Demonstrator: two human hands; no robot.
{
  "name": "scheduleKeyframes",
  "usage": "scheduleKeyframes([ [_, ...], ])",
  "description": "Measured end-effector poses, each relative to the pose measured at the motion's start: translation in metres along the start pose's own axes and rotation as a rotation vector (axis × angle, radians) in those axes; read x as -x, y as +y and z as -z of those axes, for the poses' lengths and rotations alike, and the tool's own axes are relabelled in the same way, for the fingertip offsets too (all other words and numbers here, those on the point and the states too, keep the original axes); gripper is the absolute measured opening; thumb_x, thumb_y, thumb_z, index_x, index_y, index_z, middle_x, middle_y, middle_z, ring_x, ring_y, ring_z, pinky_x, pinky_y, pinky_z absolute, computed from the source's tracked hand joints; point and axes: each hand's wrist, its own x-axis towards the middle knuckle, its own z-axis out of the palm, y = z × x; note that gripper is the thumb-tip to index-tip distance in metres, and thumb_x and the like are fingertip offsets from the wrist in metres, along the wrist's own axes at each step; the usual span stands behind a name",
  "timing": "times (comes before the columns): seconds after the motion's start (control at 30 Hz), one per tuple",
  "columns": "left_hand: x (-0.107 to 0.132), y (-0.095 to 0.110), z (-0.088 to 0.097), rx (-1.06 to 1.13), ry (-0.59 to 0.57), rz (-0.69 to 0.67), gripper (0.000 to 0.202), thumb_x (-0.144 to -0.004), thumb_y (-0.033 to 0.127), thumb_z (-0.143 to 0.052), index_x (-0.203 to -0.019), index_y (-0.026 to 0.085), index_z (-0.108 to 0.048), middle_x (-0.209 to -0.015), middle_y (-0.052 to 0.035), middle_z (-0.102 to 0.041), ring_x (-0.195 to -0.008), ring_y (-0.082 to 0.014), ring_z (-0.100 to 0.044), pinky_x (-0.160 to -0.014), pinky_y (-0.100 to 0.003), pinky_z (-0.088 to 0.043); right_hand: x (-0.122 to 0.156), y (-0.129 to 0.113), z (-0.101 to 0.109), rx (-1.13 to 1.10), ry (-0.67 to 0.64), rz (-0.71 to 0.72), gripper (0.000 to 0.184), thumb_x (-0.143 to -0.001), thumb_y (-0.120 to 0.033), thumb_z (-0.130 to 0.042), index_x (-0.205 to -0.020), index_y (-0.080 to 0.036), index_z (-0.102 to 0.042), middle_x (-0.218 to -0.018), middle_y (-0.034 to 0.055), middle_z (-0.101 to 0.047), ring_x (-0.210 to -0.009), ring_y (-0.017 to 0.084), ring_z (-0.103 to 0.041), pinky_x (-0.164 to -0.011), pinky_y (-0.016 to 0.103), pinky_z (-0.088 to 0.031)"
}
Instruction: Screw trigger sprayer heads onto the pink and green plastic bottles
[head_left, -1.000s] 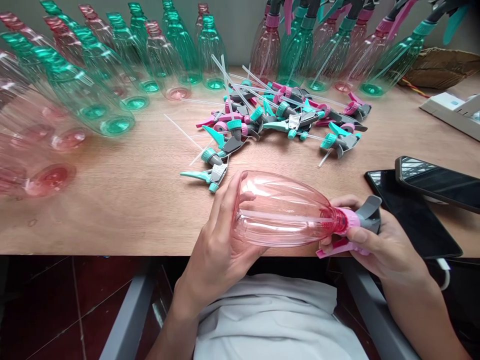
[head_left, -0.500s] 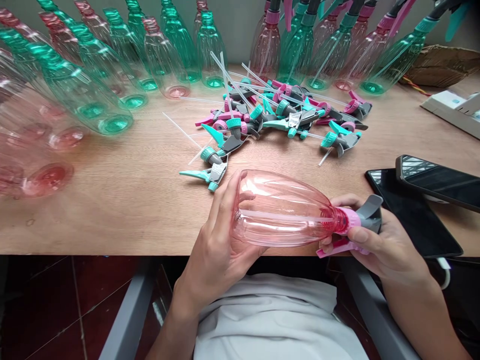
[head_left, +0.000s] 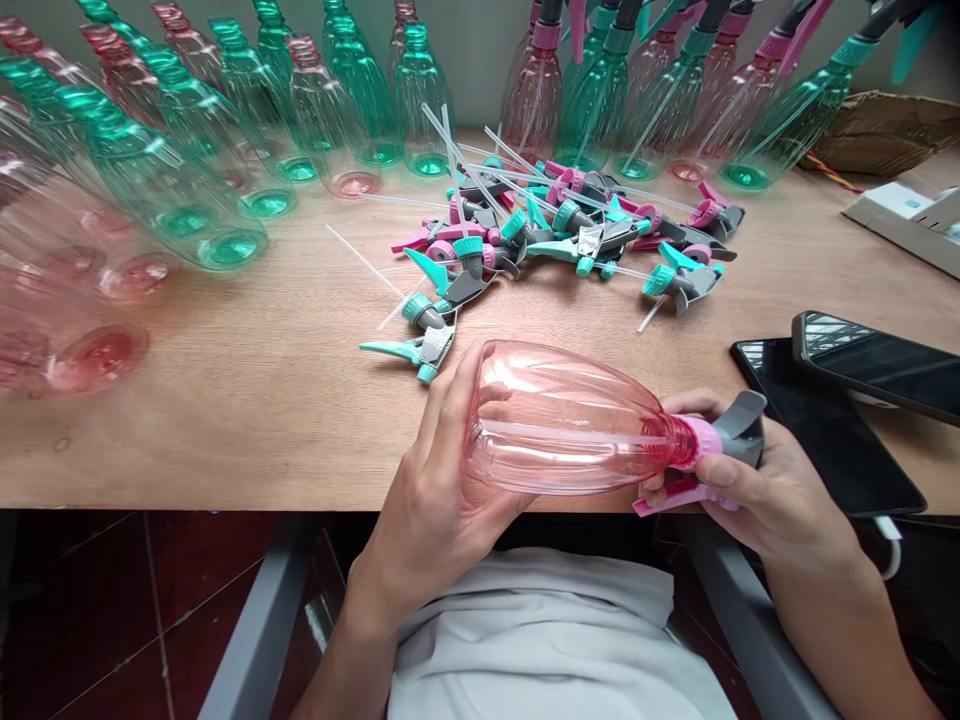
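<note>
A clear pink bottle lies sideways in the air over the table's front edge, its base to the left. My left hand is closed around the base end, with some fingers showing through the plastic. At the neck sits a pink and grey spray head, its thin tube visible inside the bottle. My right hand grips this spray head, thumb on the near side of the pink collar and trigger. Whether the collar is fully tightened I cannot tell.
A heap of loose spray heads lies mid-table. Several open bottles stand at the left; several bottles with spray heads stand at the back right. Two phones overlap near my right hand, with a white power strip beyond.
</note>
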Motion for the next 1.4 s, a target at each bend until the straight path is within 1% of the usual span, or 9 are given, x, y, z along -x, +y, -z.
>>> scheduleKeyframes([
  [0.17,0.0,0.0,0.001,0.003,-0.004,0.007,0.1,-0.091,0.03,-0.08,-0.168,0.031,-0.016,-0.167,-0.0131,-0.04,-0.123,-0.0278,-0.068,-0.109,-0.042,-0.059,0.0,0.0,0.0,0.008,-0.019,0.002,0.036,-0.068,-0.036,-0.1,-0.098,-0.026,-0.082,-0.068,0.0002,-0.084,-0.056,0.022,-0.08,-0.057,0.027,-0.071],
  [0.4,0.0,-0.001,0.0,0.011,0.0,-0.003,0.1,-0.091,0.03,-0.081,-0.168,0.03,-0.017,-0.167,-0.0126,-0.04,-0.125,-0.0268,-0.067,-0.109,-0.039,-0.059,0.0,0.0,0.0,0.031,0.016,-0.008,0.04,-0.061,-0.04,-0.103,-0.095,-0.029,-0.084,-0.069,-0.0024,-0.083,-0.055,0.021,-0.08,-0.057,0.028,-0.072],
  [0.67,0.0,-0.001,0.0,0.007,0.004,-0.009,0.1,-0.092,0.03,-0.08,-0.168,0.033,-0.016,-0.169,-0.0116,-0.037,-0.124,-0.0282,-0.068,-0.108,-0.042,-0.06,-0.001,0.002,0.002,0.042,-0.012,0.023,0.037,-0.067,-0.039,-0.1,-0.098,-0.028,-0.084,-0.07,-0.001,-0.084,-0.055,0.02,-0.08,-0.056,0.027,-0.072],
  [0.83,0.0,-0.002,0.0,0.0,0.014,-0.019,0.102,-0.089,0.031,-0.083,-0.168,0.031,-0.017,-0.166,-0.013,-0.042,-0.125,-0.0293,-0.067,-0.107,-0.042,-0.06,-0.005,0.006,0.014,0.053,-0.15,0.079,0.029,-0.079,-0.032,-0.094,-0.106,-0.03,-0.083,-0.08,0.0006,-0.086,-0.061,0.023,-0.083,-0.057,0.028,-0.073],
  [0.93,0.0,-0.003,-0.001,0.023,0.009,-0.013,0.105,-0.087,0.031,-0.085,-0.168,0.031,-0.017,-0.167,-0.0132,-0.041,-0.127,-0.0282,-0.066,-0.11,-0.04,-0.058,-0.007,0.007,0.02,0.044,-0.188,0.085,0.03,-0.082,-0.029,-0.092,-0.111,-0.032,-0.082,-0.087,-0.0004,-0.087,-0.061,0.023,-0.084,-0.058,0.03,-0.074],
  [1.07,0.001,-0.003,-0.001,0.053,0.0,-0.012,0.106,-0.087,0.029,-0.085,-0.168,0.031,-0.017,-0.168,-0.013,-0.038,-0.129,-0.0266,-0.065,-0.114,-0.038,-0.054,-0.01,0.008,0.021,0.056,-0.201,0.103,0.028,-0.085,-0.03,-0.09,-0.111,-0.029,-0.081,-0.085,-0.0007,-0.086,-0.067,0.023,-0.085,-0.062,0.033,-0.076],
  [1.17,0.001,-0.003,-0.002,0.039,0.013,-0.008,0.106,-0.086,0.029,-0.087,-0.167,0.031,-0.019,-0.166,-0.0124,-0.041,-0.132,-0.028,-0.063,-0.108,-0.036,-0.058,-0.01,0.007,0.021,0.071,-0.177,0.131,0.029,-0.083,-0.029,-0.091,-0.111,-0.028,-0.081,-0.093,-0.0009,-0.085,-0.072,0.024,-0.085,-0.061,0.034,-0.076],
  [1.27,0.001,-0.003,-0.002,0.023,0.018,-0.004,0.106,-0.085,0.029,-0.087,-0.167,0.031,-0.02,-0.166,-0.012,-0.042,-0.134,-0.0291,-0.061,-0.104,-0.035,-0.06,-0.009,0.007,0.021,0.072,-0.188,0.137,0.03,-0.083,-0.028,-0.091,-0.111,-0.028,-0.082,-0.094,-0.001,-0.085,-0.072,0.023,-0.085,-0.062,0.029,-0.075],
  [1.4,0.0,-0.003,-0.002,0.043,0.008,-0.018,0.106,-0.087,0.029,-0.086,-0.168,0.031,-0.017,-0.169,-0.0125,-0.038,-0.132,-0.0279,-0.063,-0.11,-0.038,-0.057,-0.009,0.007,0.021,0.057,-0.193,0.137,0.028,-0.083,-0.028,-0.091,-0.11,-0.027,-0.082,-0.089,-0.0009,-0.086,-0.068,0.02,-0.085,-0.061,0.022,-0.073],
])
